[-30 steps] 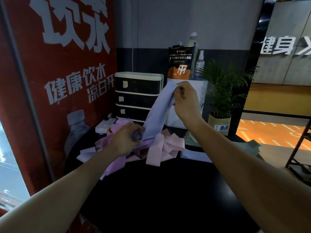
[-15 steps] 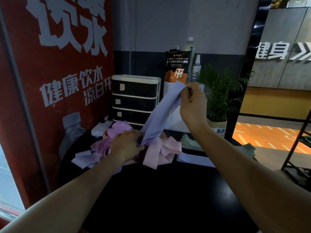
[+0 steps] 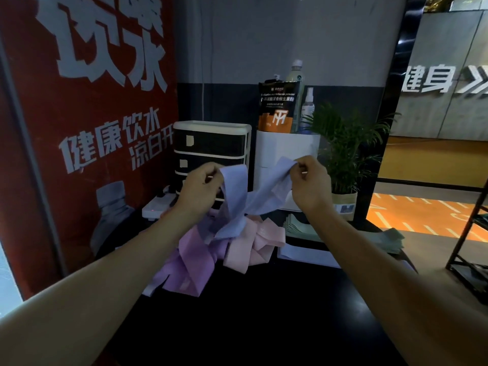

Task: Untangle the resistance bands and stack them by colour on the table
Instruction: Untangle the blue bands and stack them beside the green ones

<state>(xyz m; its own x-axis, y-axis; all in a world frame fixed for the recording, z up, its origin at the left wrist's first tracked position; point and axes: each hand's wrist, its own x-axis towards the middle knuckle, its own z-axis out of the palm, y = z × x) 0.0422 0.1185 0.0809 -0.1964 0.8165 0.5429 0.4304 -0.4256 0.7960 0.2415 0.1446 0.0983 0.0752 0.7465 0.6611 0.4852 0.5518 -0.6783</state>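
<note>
Red wall poster point(image 3: 87, 122): flat printed panel with large white characters and a faint bottle picture, well to the left of the left hand.
Power strip point(image 3: 158, 204): white, boxy, just left of and below the left wrist.
Drawer unit point(image 3: 211, 146): dark fronts in a pale frame, smooth plastic, directly behind the left hand.
Left hand point(image 3: 199, 188): raised above the table, fingers curled, thumb and fingertips pinching one end of the lavender-blue band.
Lavender-blue band point(image 3: 237, 204): flat, thin, matte strip; it runs from the left hand's pinch down into a crossing between the two hands, then up to the right hand.
Purple bands point(image 3: 192, 257): wide, soft, folded strips heaped below the left hand, lying on the table.
Pink bands point(image 3: 253, 244): paler, creased loops below and between the hands, touching the purple heap.
Table point(image 3: 264, 318): dark, smooth top beneath both forearms.
Right hand point(image 3: 310, 184): level with the left, fingers curled, pinching the band's other end at thumb and forefinger.
Powder pouch point(image 3: 278, 108): black and orange, glossy, above and behind the right hand.
Potted plant point(image 3: 346, 143): thin green fronds, just right of the right hand.
</note>
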